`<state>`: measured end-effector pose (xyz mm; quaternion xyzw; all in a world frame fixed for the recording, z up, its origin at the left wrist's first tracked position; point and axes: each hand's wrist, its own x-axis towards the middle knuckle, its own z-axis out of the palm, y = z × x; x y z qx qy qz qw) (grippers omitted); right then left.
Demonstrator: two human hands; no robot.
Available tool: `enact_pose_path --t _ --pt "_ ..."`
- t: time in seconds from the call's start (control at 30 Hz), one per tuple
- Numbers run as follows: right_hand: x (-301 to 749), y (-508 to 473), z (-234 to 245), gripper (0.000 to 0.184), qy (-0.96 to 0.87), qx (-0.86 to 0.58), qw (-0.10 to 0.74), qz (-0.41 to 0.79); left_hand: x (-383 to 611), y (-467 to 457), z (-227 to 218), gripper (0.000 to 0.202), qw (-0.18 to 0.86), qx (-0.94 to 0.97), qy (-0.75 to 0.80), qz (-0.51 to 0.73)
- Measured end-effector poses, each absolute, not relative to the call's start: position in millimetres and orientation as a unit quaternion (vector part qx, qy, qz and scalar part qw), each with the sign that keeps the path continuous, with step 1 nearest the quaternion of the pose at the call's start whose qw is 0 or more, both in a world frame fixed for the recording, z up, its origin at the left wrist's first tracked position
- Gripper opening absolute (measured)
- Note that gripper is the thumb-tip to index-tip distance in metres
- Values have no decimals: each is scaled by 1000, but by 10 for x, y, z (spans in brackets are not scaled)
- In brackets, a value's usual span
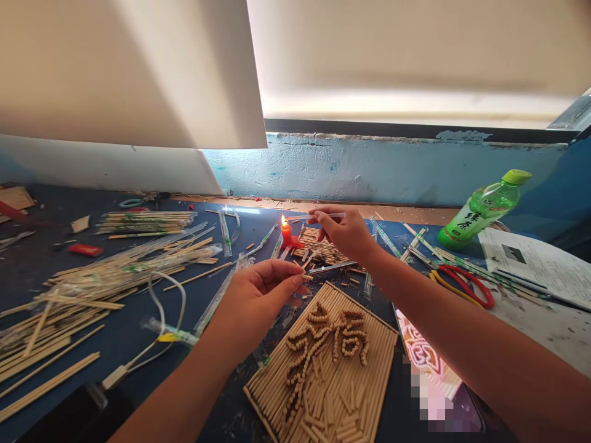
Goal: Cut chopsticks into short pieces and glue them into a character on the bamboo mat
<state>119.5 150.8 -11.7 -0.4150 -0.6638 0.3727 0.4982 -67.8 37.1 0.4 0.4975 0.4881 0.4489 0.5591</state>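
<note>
Pinches short pale wooden stick pieces between thumb and forefinger of the left hand, fingertips nearly together, near the far corner of a flat panel of parallel tan wooden rods. Grips a slender translucent stick in the right hand, thumb and fingers closed on it, with the tip toward the flame of a short red wax candle. Looks to be at the heating step, softening the stick, probably glue; cannot tell melted from solid at the tip. Calls, by the look of it, for a steady wrist by the flame, then for bringing warm tip and wood together without delay. Bears, across the panel, raised beadlike rows of small brown wooden segments and loose short tan wooden cylinders. Reaches outward over a dark blue tabletop to long pale wooden sticks at left and, at right, a lit phone and a green plastic tea bottle.
</note>
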Motion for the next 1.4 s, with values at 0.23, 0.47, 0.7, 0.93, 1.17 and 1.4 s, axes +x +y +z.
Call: enact_pose_path --t 0.23,0.47,0.7,0.93,1.17,1.4 --pt "1201 1508 -113 27 -666 -414 496 373 -664 360 8 19 555 503 494 442" --pt "1184 1520 -134 26 -669 -409 492 378 -666 351 -9 20 554 509 495 435" --pt "1180 1523 -134 25 -667 -412 490 381 -667 340 13 21 543 517 503 430" --pt "1261 1456 -72 26 -644 -437 485 398 -672 381 8 23 543 506 509 436" --pt "1883 864 85 34 -513 -476 523 488 -635 345 36 22 486 530 531 449" --pt "2275 82 -27 33 -391 -496 536 560 -542 238 13 23 437 547 548 459"
